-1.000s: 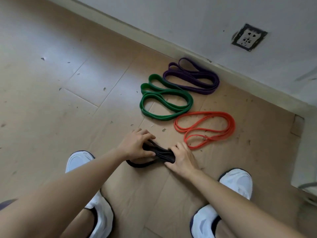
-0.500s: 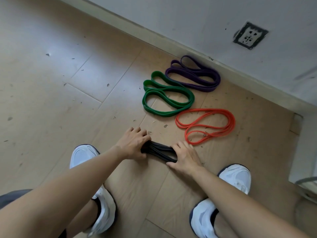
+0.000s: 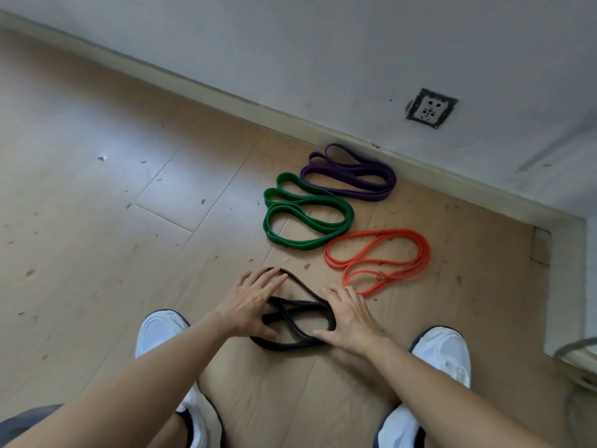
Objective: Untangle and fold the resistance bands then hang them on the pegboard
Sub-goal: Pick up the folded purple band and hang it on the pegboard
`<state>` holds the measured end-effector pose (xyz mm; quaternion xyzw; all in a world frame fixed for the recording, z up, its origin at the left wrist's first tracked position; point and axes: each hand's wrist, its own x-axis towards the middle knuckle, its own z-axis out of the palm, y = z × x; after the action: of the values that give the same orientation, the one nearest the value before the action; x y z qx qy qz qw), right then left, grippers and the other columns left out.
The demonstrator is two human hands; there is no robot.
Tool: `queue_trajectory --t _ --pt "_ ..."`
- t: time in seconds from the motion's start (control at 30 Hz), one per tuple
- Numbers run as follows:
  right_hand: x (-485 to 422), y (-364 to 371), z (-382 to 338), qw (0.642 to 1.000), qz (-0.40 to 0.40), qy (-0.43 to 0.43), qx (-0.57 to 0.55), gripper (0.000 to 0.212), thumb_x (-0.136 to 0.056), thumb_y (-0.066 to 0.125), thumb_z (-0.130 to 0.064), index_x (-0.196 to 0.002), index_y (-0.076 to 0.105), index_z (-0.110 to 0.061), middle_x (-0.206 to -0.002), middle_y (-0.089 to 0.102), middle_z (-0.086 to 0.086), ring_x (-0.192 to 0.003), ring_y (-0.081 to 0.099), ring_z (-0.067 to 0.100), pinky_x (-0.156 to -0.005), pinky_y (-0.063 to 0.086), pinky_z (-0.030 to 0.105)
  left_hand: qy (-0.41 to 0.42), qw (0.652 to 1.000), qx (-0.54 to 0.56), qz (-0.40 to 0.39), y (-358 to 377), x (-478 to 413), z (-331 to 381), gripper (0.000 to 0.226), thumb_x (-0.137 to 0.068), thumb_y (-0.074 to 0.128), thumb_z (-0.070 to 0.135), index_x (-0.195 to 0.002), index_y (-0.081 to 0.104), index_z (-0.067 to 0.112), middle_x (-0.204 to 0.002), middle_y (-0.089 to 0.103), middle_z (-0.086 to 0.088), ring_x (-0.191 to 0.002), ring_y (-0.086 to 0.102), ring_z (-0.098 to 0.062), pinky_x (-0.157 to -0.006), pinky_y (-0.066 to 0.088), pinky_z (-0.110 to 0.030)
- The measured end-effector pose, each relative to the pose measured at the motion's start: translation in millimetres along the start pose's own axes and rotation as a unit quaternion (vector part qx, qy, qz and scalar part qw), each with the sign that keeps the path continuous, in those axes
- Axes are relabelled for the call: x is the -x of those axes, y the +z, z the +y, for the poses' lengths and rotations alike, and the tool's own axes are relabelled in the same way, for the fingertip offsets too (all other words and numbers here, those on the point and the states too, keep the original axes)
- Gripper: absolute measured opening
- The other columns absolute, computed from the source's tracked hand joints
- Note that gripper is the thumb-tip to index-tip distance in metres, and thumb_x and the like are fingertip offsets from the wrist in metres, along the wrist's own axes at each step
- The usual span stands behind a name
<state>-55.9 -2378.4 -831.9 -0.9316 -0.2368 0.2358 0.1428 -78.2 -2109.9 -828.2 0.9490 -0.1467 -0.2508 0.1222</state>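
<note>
1. The left hand (image 3: 255,305) lay flat with fingers straight and spread, pressing the left side of the black band (image 3: 284,347).
2. The right hand (image 3: 350,321) was likewise flat and uncurled, its fingers resting on the band's right end at 3 o'clock.
3. The black band lay in crossed loops on the wooden floor (image 3: 97,237), between two white shoes (image 3: 161,331).
4. From it, the green band (image 3: 300,245) lay folded at 12 o'clock, and the orange band (image 3: 387,233) at 2 o'clock.
5. The purple band (image 3: 365,194) lay farther at 1 o'clock, touching the green one, beside the skirting.
6. A wall socket (image 3: 431,108) sat beyond, at 1 o'clock.
</note>
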Motion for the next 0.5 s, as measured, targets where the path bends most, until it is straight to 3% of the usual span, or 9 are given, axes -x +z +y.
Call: queue_trajectory --t 0.13,0.2,0.27,0.37,0.5 --pt "-2 -20 17 0.996 0.056 0.052 -0.044 0.059 -0.084 0.068 -0.047 -0.136 0.058 -0.019 -0.128 0.057 -0.001 -0.123 0.048 0.024 -0.105 0.04 0.038 -0.046 0.992 0.112 0.034 -25 -4 6 0.08 -0.087 0.066 0.059 -0.155 0.035 0.028 -0.155 0.04 0.003 -0.145 0.033 -0.021 -0.119 0.029 -0.036" --pt "-3 -26 29 0.99 0.069 0.087 -0.082 0.032 -0.084 0.067 -0.039 -0.111 0.071 -0.021 -0.105 0.067 -0.002 -0.105 0.06 0.023 -0.093 0.048 0.035 -0.064 0.986 0.143 0.055 -37 -8 8 0.057 -0.093 0.065 0.047 -0.143 0.052 0.025 -0.137 0.057 0.002 -0.13 0.05 -0.02 -0.108 0.041 -0.032" --pt "-5 -36 39 0.98 0.076 0.13 -0.132 0.016 -0.081 0.066 -0.037 -0.088 0.073 -0.024 -0.086 0.071 -0.007 -0.086 0.066 0.018 -0.081 0.053 0.035 -0.08 0.981 0.16 0.072 -47 -14 11 0.037 -0.095 0.065 0.04 -0.128 0.065 0.023 -0.121 0.068 0.005 -0.114 0.061 -0.016 -0.097 0.048 -0.029" --pt "-15 -55 50 0.961 0.095 0.168 -0.196 0.006 -0.083 0.072 -0.032 -0.081 0.073 -0.027 -0.081 0.073 -0.01 -0.08 0.066 0.01 -0.078 0.055 0.033 -0.085 0.975 0.192 0.066 -69 -28 18 0.028 -0.094 0.067 0.03 -0.121 0.069 0.022 -0.102 0.074 0.01 -0.095 0.068 -0.009 -0.088 0.053 -0.028" --pt "-40 -88 71 0.938 0.132 0.192 -0.256 0.006 -0.086 0.077 -0.025 -0.087 0.071 -0.023 -0.084 0.072 -0.004 -0.081 0.068 0.013 -0.077 0.055 0.033 -0.067 0.968 0.219 0.104 -97 -62 22 0.026 -0.093 0.068 0.028 -0.118 0.071 0.024 -0.095 0.075 0.012 -0.092 0.068 -0.007 -0.089 0.055 -0.033"
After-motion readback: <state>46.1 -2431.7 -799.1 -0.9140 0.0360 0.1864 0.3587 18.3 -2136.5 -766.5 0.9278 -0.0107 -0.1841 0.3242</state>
